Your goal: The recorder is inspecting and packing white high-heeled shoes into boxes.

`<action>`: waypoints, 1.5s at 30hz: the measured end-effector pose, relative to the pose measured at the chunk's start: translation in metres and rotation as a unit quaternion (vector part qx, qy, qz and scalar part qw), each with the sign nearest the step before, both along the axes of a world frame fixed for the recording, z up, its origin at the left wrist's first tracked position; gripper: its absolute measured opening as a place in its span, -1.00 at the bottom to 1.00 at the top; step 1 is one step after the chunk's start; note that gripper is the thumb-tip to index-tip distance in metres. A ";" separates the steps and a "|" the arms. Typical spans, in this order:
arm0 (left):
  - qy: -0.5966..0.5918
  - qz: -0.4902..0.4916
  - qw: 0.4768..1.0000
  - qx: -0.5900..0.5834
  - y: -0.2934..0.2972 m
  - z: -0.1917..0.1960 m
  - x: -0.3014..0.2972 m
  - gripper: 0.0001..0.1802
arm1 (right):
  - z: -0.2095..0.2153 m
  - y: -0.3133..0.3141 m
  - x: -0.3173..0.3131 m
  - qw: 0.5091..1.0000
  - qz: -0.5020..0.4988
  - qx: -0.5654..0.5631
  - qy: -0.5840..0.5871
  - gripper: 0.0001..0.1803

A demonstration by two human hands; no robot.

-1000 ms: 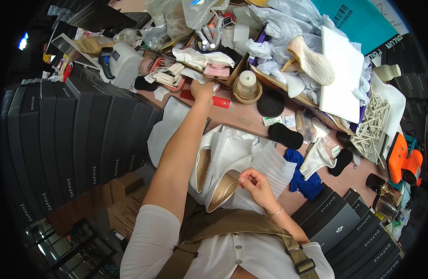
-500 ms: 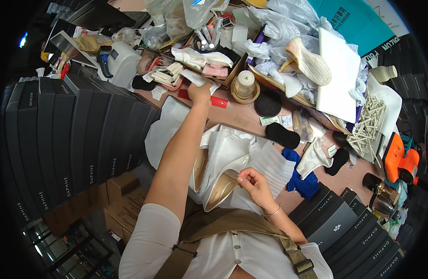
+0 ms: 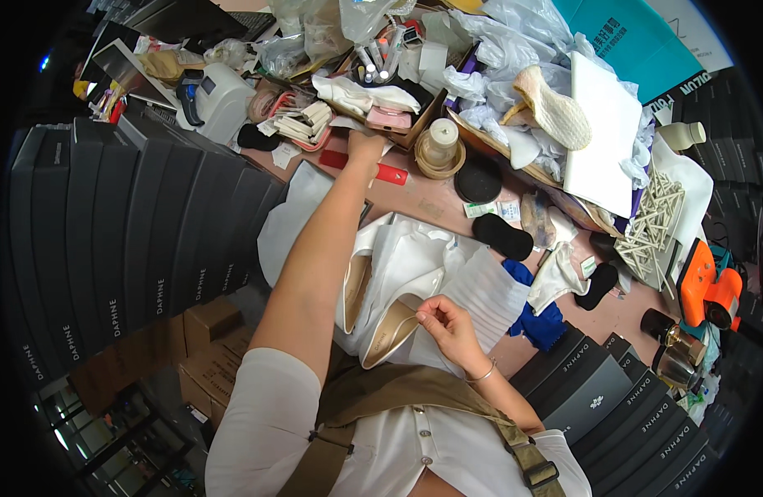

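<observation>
My left hand (image 3: 366,151) reaches far over the table to a white sheet or pad (image 3: 387,149), just above a red strip (image 3: 391,174). Its fingers are hidden behind the back of the hand. Close to my body, my right hand (image 3: 448,325) is closed in a pinch at the edge of a white pump (image 3: 391,334) with a beige insole. Whether its fingertips grip the rim or something small, I cannot make out. Another white pump (image 3: 357,290) lies to the left, among white wrapping paper (image 3: 485,286).
Black shoe boxes stand in stacks at left (image 3: 91,240) and lower right (image 3: 593,385). Behind my left hand is a pink item (image 3: 390,118). A cup in a tape roll (image 3: 439,149), black pads (image 3: 502,237), blue cloth (image 3: 537,325) and an orange tool (image 3: 713,286) lie to the right.
My left hand has moved slightly farther away and right, over the white sheet, covering more of it. My right hand keeps its pinch, and the right-hand pump sits slightly lower left.
</observation>
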State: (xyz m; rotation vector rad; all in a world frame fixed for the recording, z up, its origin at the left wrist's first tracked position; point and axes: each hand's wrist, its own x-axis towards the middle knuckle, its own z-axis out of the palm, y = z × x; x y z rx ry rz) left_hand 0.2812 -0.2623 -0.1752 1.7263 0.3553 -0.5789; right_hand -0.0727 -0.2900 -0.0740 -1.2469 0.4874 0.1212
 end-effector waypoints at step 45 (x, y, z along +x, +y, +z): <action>0.056 -0.075 0.863 -0.497 0.267 0.173 -0.315 -0.60 | 0.131 0.052 -0.070 0.978 0.055 -0.030 -0.200 -0.88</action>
